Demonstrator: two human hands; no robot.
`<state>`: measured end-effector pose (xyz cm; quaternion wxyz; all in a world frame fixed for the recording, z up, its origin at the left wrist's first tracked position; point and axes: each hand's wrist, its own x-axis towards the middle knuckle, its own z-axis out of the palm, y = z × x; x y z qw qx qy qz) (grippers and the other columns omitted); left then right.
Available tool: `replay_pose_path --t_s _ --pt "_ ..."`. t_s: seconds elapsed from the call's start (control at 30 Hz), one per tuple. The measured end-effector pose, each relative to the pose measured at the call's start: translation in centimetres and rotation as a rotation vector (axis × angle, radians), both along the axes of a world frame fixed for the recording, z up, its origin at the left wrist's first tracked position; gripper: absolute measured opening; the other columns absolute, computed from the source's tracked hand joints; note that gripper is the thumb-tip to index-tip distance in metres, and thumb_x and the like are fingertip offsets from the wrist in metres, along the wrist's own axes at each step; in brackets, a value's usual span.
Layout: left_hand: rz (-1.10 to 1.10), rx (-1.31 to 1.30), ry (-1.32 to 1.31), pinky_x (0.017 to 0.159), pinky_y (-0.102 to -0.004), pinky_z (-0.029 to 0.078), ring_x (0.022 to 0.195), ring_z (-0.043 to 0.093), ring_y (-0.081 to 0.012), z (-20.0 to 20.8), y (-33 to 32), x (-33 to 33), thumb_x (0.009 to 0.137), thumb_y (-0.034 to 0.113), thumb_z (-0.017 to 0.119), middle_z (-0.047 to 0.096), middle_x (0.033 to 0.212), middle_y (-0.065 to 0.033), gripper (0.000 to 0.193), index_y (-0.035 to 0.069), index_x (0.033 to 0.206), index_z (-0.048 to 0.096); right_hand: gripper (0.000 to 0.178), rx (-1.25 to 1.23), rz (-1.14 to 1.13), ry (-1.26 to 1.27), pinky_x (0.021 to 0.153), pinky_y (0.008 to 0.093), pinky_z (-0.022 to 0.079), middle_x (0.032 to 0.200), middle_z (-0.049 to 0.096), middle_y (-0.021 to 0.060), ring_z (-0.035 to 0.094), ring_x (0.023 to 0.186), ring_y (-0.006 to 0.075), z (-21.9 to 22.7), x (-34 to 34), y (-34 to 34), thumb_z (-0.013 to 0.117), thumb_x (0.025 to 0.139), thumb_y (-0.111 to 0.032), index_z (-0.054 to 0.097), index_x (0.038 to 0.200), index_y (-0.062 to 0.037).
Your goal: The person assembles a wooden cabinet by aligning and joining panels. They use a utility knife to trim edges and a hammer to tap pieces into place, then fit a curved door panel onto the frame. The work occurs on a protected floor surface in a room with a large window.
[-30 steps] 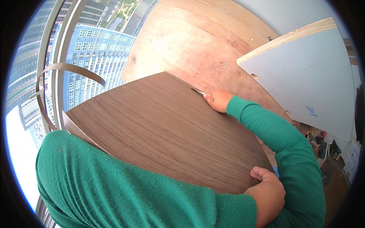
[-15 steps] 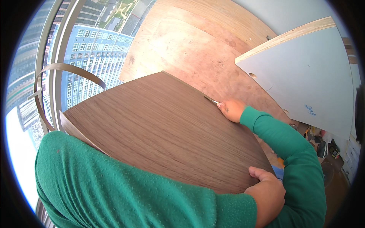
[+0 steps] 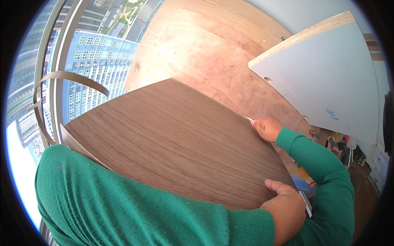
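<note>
Holds one small blade (image 3: pixel 248 118) tight in the right hand (image 3: pixel 267 129), at the right edge of one brown board (image 3: pixel 176 135). Rests the left hand (image 3: pixel 284 213) on its near right corner; can't tell if gripping. Has it between two green sleeves (image 3: pixel 131 197), one curly strip (image 3: pixel 61 75) leftward, one pale panel (image 3: pixel 320 82) rightward.

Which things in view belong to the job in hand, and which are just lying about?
In the job:
wood-grain board, held by the left hand
small blade, in the right hand at the board's edge
possibly the curled brown strip

Apparently just lying about:
pale grey panel
orange item
clutter at right
</note>
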<state>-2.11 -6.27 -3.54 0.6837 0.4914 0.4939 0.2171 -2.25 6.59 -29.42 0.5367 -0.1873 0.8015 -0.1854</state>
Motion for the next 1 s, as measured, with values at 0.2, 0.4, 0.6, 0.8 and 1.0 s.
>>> replay_pose_path --t_s 0.2,0.4,0.6,0.8,1.0 --pt "0.027 -0.039 -0.017 0.109 -0.0754 0.032 0.145 0.046 -0.0372 0.0 0.1 0.3 0.089 0.05 0.076 0.047 0.161 -0.0049 0.074 0.027 0.155 0.051 0.05 -0.089 -0.016 0.0 0.079 0.0515 0.049 0.09 0.067 0.0222 0.063 0.084 0.0412 -1.9 -2.2 -5.8 0.036 0.11 -0.043 0.064 0.102 -0.0016" --pt "0.008 0.074 0.005 0.106 -0.0769 0.035 0.142 0.049 -0.0385 0.5 -0.9 0.5 0.09 0.048 0.075 0.053 0.156 -0.0055 0.067 0.026 0.15 0.058 0.054 -0.16 0.002 0.073 0.085 0.0527 0.05 0.099 0.071 0.0225 0.066 0.093 0.0425 -3.3 -3.3 -13.6 0.033 0.109 -0.043 0.068 0.103 -0.0026" --pt "-0.034 0.118 0.003 0.107 -0.0737 0.039 0.137 0.053 -0.0398 0.3 -1.0 0.8 0.09 0.049 0.074 0.059 0.15 -0.0063 0.061 0.025 0.145 0.064 0.055 -0.159 0.042 0.083 0.092 0.0501 0.052 0.109 0.073 0.0213 0.067 0.103 0.0415 -4.0 -3.6 -16.8 0.036 0.107 -0.045 0.073 0.108 -0.0041" --pt "-0.065 0.124 -0.006 0.107 -0.0731 0.039 0.137 0.054 -0.04 -0.1 -0.6 0.9 0.09 0.049 0.074 0.06 0.149 -0.0067 0.061 0.025 0.145 0.064 0.055 -0.171 0.016 0.068 0.096 0.0481 0.051 0.113 0.074 0.0201 0.068 0.107 0.0399 -5.2 -3.7 -17.1 0.039 0.106 -0.047 0.074 0.113 -0.0054" --pt "-0.069 0.131 -0.006 0.107 -0.0728 0.039 0.137 0.054 -0.0402 -0.1 -0.8 0.8 0.09 0.049 0.074 0.06 0.148 -0.007 0.061 0.024 0.145 0.064 0.054 -0.224 -0.031 0.059 0.096 0.0479 0.051 0.112 0.074 0.0203 0.068 0.106 0.0398 -5.1 -3.5 -16.8 0.04 0.106 -0.047 0.074 0.113 -0.0051"
